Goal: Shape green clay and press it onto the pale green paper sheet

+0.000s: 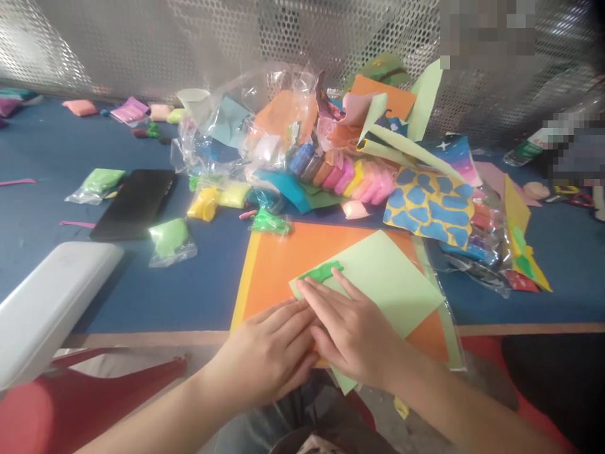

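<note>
Hands: left hand (267,343) and right hand (357,334), together, fingers extended; right fingertips on green clay (322,272), atop pale-green paper (387,287), orange sheet (276,258) beneath.

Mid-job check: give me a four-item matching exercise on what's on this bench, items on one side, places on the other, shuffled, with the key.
Items
1. green clay strip
2. nearest pale green sheet
3. black flat object
4. blue-and-yellow patterned sheet

Places
A. left of the orange sheet, on the blue tabletop
B. just right of the row of colourful packets
C. at the fingertips of the right hand
D. lying askew across the orange sheet

Pairs: 1-C, 2-D, 3-A, 4-B
</note>
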A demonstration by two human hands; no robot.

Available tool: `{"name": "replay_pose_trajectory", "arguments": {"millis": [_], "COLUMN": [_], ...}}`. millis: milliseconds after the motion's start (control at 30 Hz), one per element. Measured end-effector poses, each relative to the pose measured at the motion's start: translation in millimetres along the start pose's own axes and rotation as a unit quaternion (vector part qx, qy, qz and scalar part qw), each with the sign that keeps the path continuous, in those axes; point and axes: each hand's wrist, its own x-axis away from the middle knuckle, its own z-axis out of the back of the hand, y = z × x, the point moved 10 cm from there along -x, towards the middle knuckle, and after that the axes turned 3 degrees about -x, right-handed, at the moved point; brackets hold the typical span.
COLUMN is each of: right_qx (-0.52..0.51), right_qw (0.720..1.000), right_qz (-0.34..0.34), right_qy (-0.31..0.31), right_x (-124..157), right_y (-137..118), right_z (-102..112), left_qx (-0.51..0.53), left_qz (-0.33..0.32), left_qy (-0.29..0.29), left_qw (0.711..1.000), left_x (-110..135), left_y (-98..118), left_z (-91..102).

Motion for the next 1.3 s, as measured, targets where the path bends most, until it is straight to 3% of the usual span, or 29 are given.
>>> {"name": "replay_pose_trajectory", "arguments": {"millis": [300,500,667,767,900,1067,1167,1300], "right_qx": [-0.021,-0.098,-0.161,-0.197,-0.148,-0.076,-0.073,-0.041], "right_qw": [0.998,0.993,0.982,0.974,0.986,0.994,0.996,0.998], "right_qz": [-0.060,-0.044,-0.054,-0.069,-0.020,0.042,0.036,0.034], "right_qy": [0.026,0.049,0.084,0.087,0.071,0.062,0.026,-0.013], "right_x": [2.5,5.6,8.2,9.0,4.1,-3.4,-5.9,-3.2], "right_y": [15.5,18.9,23.0,30.8,31.1,24.6,19.1,9.1], "right_z": [7.0,18.1,27.6,28.7,30.2,31.3,23.7,9.6], "left_qx": [-0.005,-0.027,-0.044,-0.094,-0.113,-0.138,-0.132,-0.147], "left_qz": [-0.008,-0.024,-0.076,-0.022,0.015,-0.047,-0.093,-0.059], "left_qy": [-0.014,-0.023,0.037,0.040,-0.028,0.031,0.016,0.041], "left_qw": [1.000,0.999,0.995,0.995,0.993,0.989,0.987,0.987], "left_x": [1.4,-2.8,-5.1,-3.8,-0.8,-0.1,1.7,4.6], "left_y": [2.8,2.3,0.2,-18.2,-31.3,-8.5,6.9,9.0], "left_z": [-3.6,0.4,16.7,16.7,3.4,8.2,-1.5,-1.6]}}
